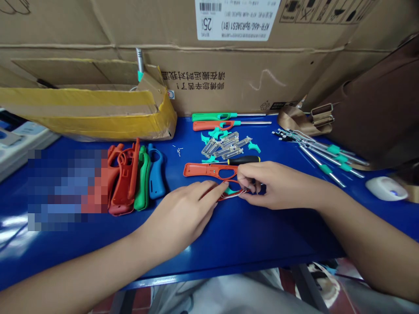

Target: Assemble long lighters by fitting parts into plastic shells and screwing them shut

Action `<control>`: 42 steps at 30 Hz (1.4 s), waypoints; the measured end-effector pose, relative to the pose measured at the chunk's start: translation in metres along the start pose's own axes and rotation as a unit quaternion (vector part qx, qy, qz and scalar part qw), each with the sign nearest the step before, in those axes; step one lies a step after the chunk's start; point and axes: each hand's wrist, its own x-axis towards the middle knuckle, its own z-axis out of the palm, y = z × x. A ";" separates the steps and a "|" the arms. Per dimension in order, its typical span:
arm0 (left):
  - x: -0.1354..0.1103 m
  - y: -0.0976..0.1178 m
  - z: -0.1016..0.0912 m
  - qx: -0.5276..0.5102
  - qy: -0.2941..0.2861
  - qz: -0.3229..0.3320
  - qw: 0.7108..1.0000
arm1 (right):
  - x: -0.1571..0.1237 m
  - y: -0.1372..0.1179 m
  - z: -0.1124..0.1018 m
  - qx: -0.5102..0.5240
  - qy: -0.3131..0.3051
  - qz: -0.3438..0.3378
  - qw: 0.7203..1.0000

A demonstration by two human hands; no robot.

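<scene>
An orange lighter shell half (206, 169) lies on the blue table (248, 235). My left hand (183, 214) rests on the table with its fingers closed and the fingertip touching the shell's handle loop. My right hand (273, 185) pinches a small teal part with thin wires (233, 192) at that same loop. A black-handled screwdriver (244, 160) lies just behind my right hand.
Orange, green and blue handle shells (135, 179) stand stacked at left. Clear and teal small parts (225, 146), two assembled lighters (225, 121), metal tubes with teal collars (324, 157), tiny screws (178, 151), a yellow-taped box (98, 111) and large cartons (229, 65) ring the area.
</scene>
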 end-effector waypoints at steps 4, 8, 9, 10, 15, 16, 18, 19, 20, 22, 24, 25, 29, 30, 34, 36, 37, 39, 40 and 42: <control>0.002 0.001 -0.003 -0.028 -0.011 -0.008 1.000 | 0.001 0.000 0.000 -0.020 -0.010 -0.008 1.000; 0.002 0.001 -0.006 -0.043 -0.036 -0.009 0.998 | 0.001 0.000 0.000 -0.013 -0.020 -0.006 1.000; 0.002 0.001 -0.006 -0.046 -0.044 -0.007 0.998 | 0.000 0.000 0.000 -0.009 -0.021 -0.003 1.000; 0.003 0.001 -0.007 -0.047 -0.050 -0.005 0.998 | 0.000 0.001 -0.001 -0.004 -0.022 0.001 1.000; 0.004 0.000 -0.006 -0.036 -0.054 0.000 0.998 | 0.000 0.000 -0.002 -0.002 -0.020 -0.001 1.000; 0.004 0.000 -0.006 -0.035 -0.053 0.000 0.998 | 0.001 -0.001 -0.002 -0.005 -0.020 -0.002 1.000; 0.004 -0.001 -0.006 -0.037 -0.057 0.000 0.998 | 0.002 -0.002 -0.001 -0.016 -0.019 -0.008 1.000; 0.004 -0.001 -0.006 -0.039 -0.057 0.000 0.998 | 0.002 -0.002 -0.001 -0.022 -0.019 -0.014 0.999; 0.004 -0.001 -0.006 -0.042 -0.057 0.001 0.997 | 0.003 -0.002 0.000 -0.026 -0.019 -0.023 0.999; 0.004 -0.001 -0.006 -0.049 -0.058 0.001 0.997 | 0.004 -0.001 0.001 -0.026 -0.020 -0.041 0.999; 0.004 -0.001 -0.006 -0.056 -0.058 0.000 0.997 | 0.005 0.000 0.003 -0.018 -0.017 -0.052 0.998; 0.004 -0.001 -0.006 -0.059 -0.059 -0.001 0.997 | 0.005 0.000 0.003 -0.013 -0.014 -0.055 0.998; 0.004 -0.001 -0.006 -0.062 -0.062 -0.003 0.996 | 0.006 0.003 0.004 -0.002 -0.008 -0.054 0.999; 0.004 0.000 -0.006 -0.061 -0.064 -0.003 0.996 | 0.006 0.003 0.004 -0.001 -0.009 -0.048 0.999; 0.003 0.000 -0.007 -0.051 -0.066 -0.003 0.997 | 0.005 0.004 0.004 -0.001 -0.010 -0.028 1.000; 0.003 0.000 -0.007 -0.049 -0.062 -0.002 0.997 | 0.005 0.004 0.004 0.005 -0.006 -0.028 1.000; 0.003 0.000 -0.007 -0.049 -0.062 -0.002 0.997 | 0.005 0.003 0.003 0.009 -0.006 -0.027 1.000; 0.003 0.000 -0.006 -0.049 -0.061 -0.002 0.997 | 0.005 0.003 0.003 0.013 -0.007 -0.027 1.000; 0.003 0.000 -0.006 -0.049 -0.062 -0.001 0.997 | 0.005 0.002 0.002 0.012 -0.008 -0.030 0.999; 0.004 0.000 -0.006 -0.050 -0.062 0.001 0.997 | 0.004 0.002 0.003 0.000 -0.009 -0.042 0.999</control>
